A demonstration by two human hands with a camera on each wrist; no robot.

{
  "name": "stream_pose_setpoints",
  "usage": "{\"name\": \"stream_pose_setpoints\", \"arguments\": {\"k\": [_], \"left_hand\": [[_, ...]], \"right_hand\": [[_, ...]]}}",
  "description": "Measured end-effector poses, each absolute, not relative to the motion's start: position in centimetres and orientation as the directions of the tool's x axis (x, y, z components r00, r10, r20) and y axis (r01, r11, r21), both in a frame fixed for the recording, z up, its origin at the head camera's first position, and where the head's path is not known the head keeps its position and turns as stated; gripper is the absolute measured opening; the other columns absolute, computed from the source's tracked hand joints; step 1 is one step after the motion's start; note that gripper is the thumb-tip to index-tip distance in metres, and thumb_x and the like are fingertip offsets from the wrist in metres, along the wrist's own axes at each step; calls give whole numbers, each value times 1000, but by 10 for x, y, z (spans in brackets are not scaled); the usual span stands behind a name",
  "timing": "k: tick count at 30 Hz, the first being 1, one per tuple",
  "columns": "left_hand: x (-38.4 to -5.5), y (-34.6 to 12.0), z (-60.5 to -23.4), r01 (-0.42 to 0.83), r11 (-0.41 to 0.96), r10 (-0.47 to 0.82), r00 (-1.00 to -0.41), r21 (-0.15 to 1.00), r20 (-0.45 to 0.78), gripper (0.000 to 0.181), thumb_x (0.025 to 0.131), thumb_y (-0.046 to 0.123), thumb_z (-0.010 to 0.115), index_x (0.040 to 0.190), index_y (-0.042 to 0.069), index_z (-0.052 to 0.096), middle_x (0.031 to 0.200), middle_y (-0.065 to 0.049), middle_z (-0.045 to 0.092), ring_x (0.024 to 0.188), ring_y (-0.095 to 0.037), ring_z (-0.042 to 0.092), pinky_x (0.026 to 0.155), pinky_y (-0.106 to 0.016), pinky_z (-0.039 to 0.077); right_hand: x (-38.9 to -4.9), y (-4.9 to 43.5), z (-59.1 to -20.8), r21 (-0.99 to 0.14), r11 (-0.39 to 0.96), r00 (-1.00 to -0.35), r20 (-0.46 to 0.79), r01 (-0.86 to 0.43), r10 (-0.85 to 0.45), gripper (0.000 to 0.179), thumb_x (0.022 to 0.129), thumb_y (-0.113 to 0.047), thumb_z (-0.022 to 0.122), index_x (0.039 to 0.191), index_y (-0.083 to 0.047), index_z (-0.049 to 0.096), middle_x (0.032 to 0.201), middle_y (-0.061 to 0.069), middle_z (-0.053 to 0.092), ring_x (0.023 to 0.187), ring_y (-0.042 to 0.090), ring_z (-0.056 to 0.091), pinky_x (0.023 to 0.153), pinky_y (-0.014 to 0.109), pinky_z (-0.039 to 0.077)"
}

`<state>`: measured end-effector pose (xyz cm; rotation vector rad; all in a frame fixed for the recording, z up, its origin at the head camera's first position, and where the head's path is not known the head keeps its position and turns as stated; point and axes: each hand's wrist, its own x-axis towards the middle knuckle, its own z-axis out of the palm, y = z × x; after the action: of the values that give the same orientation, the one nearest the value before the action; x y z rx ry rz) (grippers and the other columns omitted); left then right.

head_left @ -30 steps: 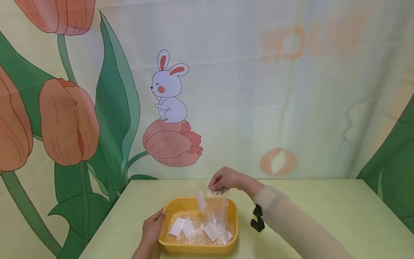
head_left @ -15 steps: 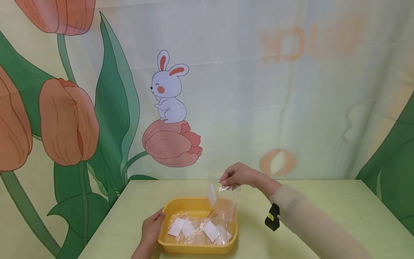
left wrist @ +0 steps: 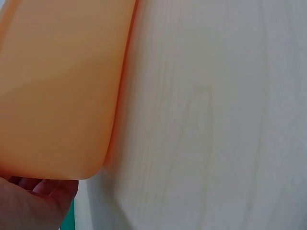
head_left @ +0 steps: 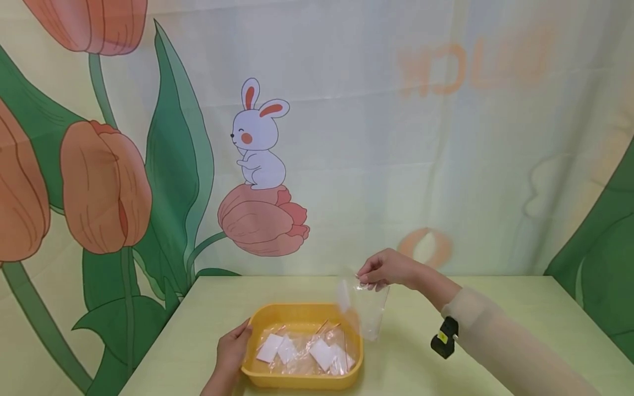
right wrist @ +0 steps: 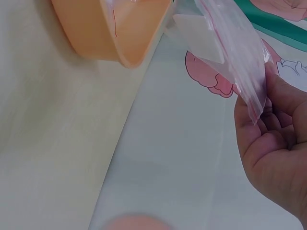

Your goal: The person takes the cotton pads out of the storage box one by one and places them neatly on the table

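Note:
A yellow plastic tray (head_left: 302, 380) sits near the table's front edge with several clear bags holding white pads (head_left: 322, 353) inside. My left hand (head_left: 236, 344) grips the tray's left rim, thumb over the edge; the left wrist view shows the tray's wall (left wrist: 57, 96) against my palm (left wrist: 33, 201). My right hand (head_left: 367, 281) pinches the top of one clear zip bag (head_left: 366, 311), which hangs just past the tray's far right corner. In the right wrist view that bag (right wrist: 235, 57) with its white pad (right wrist: 199, 40) dangles from my fingers (right wrist: 273, 143), right of the tray (right wrist: 110, 33).
The pale green table (head_left: 495, 319) stretches out right of the tray. A printed curtain with tulips and a rabbit (head_left: 260, 143) hangs right behind the table. A black device (head_left: 444, 338) is strapped on my right wrist.
My right hand has carried the pinched bag up and to the right, from above the tray to beyond its right corner. The left hand and tray have stayed put.

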<state>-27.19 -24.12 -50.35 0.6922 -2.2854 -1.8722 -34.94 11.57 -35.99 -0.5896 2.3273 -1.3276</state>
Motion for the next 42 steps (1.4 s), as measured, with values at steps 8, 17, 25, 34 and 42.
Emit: {"name": "stream_pose_setpoints", "arguments": {"k": [8,17,25,34,42], "left_hand": [[-273,-241,-504,-287,121,-405,-888,950,-216,44,108,14,44,148,-6,45,156,-27,41,149,-46,37,119,-53,43],[-273,-240,-503,-273,126,-405,-892,954,-202,44,108,13,44,147,-7,45,156,-28,41,149,-47,37,118,-54,43],[-273,-240,-503,-278,125,-410,-888,952,-206,44,108,13,44,147,-7,45,156,-28,41,148,-47,38,118,-54,43],[-274,-240,-502,-284,116,-412,-886,952,-214,44,108,13,44,147,-7,45,156,-28,41,149,-46,37,119,-54,43],[-274,-240,-504,-264,131,-419,-888,955,-188,43,107,12,45,146,-7,47,155,-27,42,148,-46,39,117,-53,44]], "right_hand": [[-341,143,-373,-908,394,-827,-110,-143,-551,25,96,-9,69,112,10,71,85,-7,74,75,7,67,70,17,59],[-327,171,-388,-933,340,-837,-90,-119,-540,30,96,-12,69,113,13,68,85,-9,73,74,5,66,68,17,58],[-317,193,-403,-953,292,-841,-93,-80,-533,20,98,-13,68,107,4,72,87,-9,73,76,3,67,68,17,58],[-308,213,-423,-958,285,-859,-115,-37,-498,23,99,-11,65,110,9,70,88,-9,75,74,3,66,67,16,58],[-301,225,-443,-958,288,-871,-140,-1,-471,22,99,-10,64,110,9,70,87,-8,74,74,3,66,68,16,58]]}}
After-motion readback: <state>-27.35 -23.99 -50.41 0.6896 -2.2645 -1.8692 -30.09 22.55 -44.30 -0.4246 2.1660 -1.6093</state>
